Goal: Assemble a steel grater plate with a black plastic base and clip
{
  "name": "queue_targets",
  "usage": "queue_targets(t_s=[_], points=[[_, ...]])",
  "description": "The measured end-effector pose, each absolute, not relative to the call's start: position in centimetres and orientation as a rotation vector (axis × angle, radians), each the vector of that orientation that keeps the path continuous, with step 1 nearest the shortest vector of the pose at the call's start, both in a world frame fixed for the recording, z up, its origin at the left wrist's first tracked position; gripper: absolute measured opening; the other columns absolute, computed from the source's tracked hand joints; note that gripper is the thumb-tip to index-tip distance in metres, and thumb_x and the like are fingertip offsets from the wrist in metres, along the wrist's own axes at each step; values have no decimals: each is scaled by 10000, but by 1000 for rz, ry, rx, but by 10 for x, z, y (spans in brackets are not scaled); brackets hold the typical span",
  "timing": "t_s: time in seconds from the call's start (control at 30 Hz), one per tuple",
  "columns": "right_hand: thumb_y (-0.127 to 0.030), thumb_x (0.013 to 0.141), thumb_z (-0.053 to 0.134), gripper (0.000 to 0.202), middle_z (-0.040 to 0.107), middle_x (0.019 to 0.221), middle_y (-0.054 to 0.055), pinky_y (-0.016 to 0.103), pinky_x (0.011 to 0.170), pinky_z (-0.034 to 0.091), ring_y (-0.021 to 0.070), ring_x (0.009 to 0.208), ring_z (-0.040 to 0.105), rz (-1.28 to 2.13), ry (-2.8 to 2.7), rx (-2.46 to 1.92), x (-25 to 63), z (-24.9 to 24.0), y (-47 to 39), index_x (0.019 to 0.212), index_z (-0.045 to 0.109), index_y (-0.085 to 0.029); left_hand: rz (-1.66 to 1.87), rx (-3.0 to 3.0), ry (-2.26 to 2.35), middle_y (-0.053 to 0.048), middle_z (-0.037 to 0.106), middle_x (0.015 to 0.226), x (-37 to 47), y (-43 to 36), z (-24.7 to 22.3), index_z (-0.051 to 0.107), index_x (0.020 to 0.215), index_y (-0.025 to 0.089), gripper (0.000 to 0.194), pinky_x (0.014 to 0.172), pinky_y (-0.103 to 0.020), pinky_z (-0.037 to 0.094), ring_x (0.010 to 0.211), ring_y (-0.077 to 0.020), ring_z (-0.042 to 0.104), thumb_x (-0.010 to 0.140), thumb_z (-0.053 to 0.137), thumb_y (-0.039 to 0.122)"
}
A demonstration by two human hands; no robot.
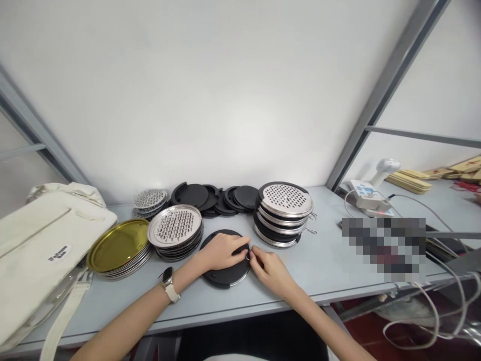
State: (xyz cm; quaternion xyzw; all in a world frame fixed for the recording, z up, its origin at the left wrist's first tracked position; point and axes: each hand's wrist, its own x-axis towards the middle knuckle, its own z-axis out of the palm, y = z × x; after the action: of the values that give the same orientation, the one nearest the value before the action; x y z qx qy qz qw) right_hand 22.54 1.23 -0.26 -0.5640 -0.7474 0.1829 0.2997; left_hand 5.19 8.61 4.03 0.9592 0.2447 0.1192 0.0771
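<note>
A round black disc (221, 277) lies flat near the table's front edge, with a shiny metal rim showing at its lower right. My left hand (224, 251) presses on top of it, with forefinger and thumb closed at its right edge. There, a small metal wire ring (248, 254) sticks up between my hands. My right hand (268, 271) pinches this ring from the right; the fingertips partly hide it. Left of the disc is a stack of round graters (175, 226). To the right, a taller stack of graters and black discs (285, 200) has wire loops sticking out.
Gold-coloured round plates (120, 245) are stacked at the left, beside a white bag (56, 240). Loose black discs (214, 198) and small graters (150, 199) lie along the wall. Farther right are a white handheld device on a base (366, 193), cables and wooden pieces (409, 181).
</note>
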Motion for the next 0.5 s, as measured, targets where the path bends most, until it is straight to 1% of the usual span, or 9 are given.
queue_targets(t_s=[0.37,0.5], points=[[-278,938,349,249,518,564,-22,235,506,295,129,480,446,502,-1943,-1453,225,0,11,757,505,-207,381,2851,725,-43,657,880,51,87,39,556,1102,228,238,720,-266,439,828,-203,636,916,436,315],[-275,929,359,241,497,558,-28,235,509,290,126,478,435,485,-1936,-1442,225,0,11,731,482,-213,389,2842,716,-47,659,891,51,88,38,560,1098,230,235,732,-272,439,837,-207,637,918,431,307]])
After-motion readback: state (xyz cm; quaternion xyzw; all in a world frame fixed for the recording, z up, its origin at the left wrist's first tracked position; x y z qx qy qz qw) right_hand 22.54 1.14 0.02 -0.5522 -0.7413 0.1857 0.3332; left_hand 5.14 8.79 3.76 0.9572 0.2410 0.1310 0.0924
